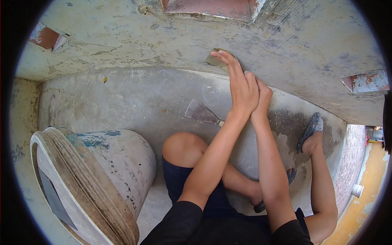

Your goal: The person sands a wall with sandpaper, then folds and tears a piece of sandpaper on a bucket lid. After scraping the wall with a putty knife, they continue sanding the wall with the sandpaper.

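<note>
My left hand (243,90) lies against the wall (143,41) with its fingers extended over a thin greenish-brown sheet of sandpaper (213,62). Part of the sandpaper is covered by the hand. Right beside it, touching, is my right hand (262,98), its fingers curled in; what they close on is hidden. On the concrete floor below lies a scraper (200,112) with a wide, worn metal blade. My left forearm covers most of its handle.
To the left a large, stained plastic bucket (116,163) stands close to my bent knee. The wall has recessed openings (208,8) with reddish insides. Dark damp patches mark the floor (134,98) near my sandalled foot (312,132).
</note>
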`<control>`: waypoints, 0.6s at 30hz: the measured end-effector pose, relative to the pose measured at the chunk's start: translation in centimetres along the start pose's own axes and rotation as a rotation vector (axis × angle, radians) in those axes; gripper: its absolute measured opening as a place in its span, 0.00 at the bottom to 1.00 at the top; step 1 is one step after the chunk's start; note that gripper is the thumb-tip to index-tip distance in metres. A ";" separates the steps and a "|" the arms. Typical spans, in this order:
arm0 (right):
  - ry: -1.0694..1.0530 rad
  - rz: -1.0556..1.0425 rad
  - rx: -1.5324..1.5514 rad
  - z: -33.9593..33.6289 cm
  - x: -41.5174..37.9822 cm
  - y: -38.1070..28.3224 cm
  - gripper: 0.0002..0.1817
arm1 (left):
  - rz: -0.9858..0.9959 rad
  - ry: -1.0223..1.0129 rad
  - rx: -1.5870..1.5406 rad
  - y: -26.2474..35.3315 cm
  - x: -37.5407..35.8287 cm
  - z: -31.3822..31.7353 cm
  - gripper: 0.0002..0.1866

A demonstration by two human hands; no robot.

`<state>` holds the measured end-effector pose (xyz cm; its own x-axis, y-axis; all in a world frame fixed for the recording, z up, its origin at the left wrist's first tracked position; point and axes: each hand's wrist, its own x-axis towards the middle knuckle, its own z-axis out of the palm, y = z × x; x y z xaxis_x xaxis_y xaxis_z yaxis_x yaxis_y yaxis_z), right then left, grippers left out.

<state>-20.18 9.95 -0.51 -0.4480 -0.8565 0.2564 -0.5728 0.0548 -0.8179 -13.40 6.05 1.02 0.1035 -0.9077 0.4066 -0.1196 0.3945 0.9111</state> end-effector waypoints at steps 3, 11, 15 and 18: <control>-0.012 -0.108 -0.012 1.0 0.3 -1.4 0.12 | 0.001 0.001 -0.045 0.2 0.7 -0.9 0.38; 0.010 -0.172 0.025 2.0 0.4 -3.0 0.12 | -0.025 0.077 0.058 0.0 1.6 -2.2 0.39; 0.047 -0.024 0.009 0.1 -0.4 -1.3 0.10 | -0.053 0.003 -0.052 0.6 -0.2 0.1 0.40; 0.026 -0.019 0.053 0.8 0.1 -2.2 0.11 | -0.017 0.018 0.011 0.4 0.5 -1.2 0.40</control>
<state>-18.43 9.34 0.86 -0.4555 -0.8434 0.2850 -0.5443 0.0105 -0.8388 -12.25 5.92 1.71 0.1229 -0.9117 0.3921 -0.1286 0.3772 0.9172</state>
